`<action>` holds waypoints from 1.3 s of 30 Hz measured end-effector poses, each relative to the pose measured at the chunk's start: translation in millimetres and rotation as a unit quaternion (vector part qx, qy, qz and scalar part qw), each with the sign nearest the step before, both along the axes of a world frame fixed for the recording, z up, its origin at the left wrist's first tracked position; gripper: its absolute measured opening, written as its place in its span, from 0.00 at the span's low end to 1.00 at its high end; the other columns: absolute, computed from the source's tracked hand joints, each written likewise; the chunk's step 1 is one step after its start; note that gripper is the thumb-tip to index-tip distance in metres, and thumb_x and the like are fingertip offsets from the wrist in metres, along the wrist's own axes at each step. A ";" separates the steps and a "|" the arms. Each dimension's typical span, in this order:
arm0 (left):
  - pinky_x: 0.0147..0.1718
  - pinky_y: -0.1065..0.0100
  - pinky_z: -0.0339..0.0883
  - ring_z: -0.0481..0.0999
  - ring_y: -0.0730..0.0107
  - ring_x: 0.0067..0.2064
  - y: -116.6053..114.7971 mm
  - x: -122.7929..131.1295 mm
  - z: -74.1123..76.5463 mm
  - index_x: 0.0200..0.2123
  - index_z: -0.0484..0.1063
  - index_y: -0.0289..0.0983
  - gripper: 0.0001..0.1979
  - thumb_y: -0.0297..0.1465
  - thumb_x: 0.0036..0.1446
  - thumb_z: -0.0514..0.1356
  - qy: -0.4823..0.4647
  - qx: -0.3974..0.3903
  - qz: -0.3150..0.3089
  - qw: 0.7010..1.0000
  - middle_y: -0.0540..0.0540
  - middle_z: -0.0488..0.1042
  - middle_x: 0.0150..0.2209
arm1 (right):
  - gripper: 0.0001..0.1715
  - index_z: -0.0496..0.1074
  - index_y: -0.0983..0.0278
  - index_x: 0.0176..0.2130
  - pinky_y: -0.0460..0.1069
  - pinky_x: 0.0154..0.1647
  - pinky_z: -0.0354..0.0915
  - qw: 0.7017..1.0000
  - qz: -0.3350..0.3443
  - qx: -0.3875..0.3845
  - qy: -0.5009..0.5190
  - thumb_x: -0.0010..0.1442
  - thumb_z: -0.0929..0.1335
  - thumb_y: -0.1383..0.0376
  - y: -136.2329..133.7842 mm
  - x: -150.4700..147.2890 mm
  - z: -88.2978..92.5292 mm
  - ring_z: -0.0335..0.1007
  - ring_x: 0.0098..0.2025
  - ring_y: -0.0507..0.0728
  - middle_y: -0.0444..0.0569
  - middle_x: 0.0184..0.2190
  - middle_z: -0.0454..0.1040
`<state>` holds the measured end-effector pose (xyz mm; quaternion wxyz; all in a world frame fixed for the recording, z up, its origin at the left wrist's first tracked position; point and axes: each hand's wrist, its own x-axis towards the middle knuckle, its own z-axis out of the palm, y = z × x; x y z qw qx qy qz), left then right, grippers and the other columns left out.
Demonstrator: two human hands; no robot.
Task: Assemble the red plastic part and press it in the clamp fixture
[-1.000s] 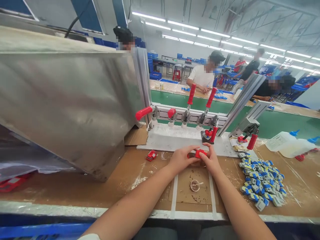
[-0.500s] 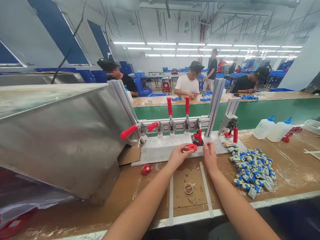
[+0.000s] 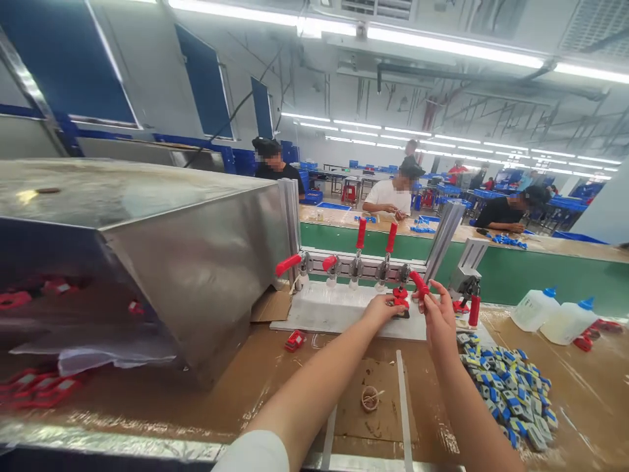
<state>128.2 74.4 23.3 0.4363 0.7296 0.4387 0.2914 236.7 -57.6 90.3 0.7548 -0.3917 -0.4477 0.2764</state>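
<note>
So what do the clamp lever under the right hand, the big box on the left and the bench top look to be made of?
Clamp lever: a glossy red grip, probably plastic or rubber, on a bare metal linkage. The right hand touches it; the left hand sets a small red part beneath. Big box: sheet metal, likely stainless, with a dull brushed shine. Bench top: brown board, apparently wood or fibreboard, worn and streaked with shiny residue.

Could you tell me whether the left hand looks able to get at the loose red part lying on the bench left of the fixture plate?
Probably yes: the left hand is at the clamp, and the bench between it and the loose red part looks bare.
</note>
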 end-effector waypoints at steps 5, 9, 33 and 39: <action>0.40 0.65 0.68 0.79 0.59 0.41 -2.2 14.6 5.8 0.48 0.83 0.44 0.20 0.45 0.54 0.69 0.013 0.023 0.058 0.998 0.45 0.82 0.40 | 0.34 0.65 0.58 0.61 0.51 0.37 0.63 0.999 0.024 0.007 -0.022 0.60 0.74 0.53 3.7 0.3 18.9 0.70 0.43 0.60 0.55 0.47 0.77; 0.44 0.65 0.68 0.79 0.56 0.49 -4.1 13.0 7.2 0.54 0.79 0.45 0.22 0.44 0.57 0.68 0.016 0.035 0.089 0.995 0.44 0.82 0.47 | 0.31 0.68 0.59 0.59 0.50 0.34 0.62 0.999 0.004 -0.022 -0.036 0.63 0.72 0.48 10.9 2.6 28.9 0.69 0.38 0.58 0.53 0.43 0.77; 0.46 0.64 0.68 0.78 0.56 0.50 1.5 25.0 -1.0 0.58 0.74 0.46 0.23 0.45 0.61 0.64 -0.010 0.009 0.096 0.995 0.45 0.80 0.51 | 0.31 0.69 0.58 0.51 0.49 0.21 0.55 0.986 0.071 -0.121 -0.087 0.64 0.66 0.38 22.9 14.5 39.6 0.61 0.23 0.56 0.44 0.24 0.69; 0.43 0.66 0.68 0.79 0.60 0.45 7.5 27.9 -3.0 0.57 0.75 0.44 0.25 0.46 0.59 0.66 -0.025 -0.010 0.098 0.995 0.44 0.81 0.46 | 0.29 0.70 0.58 0.49 0.48 0.21 0.55 0.986 0.104 -0.118 -0.059 0.62 0.69 0.40 25.4 14.4 55.8 0.61 0.23 0.54 0.41 0.23 0.64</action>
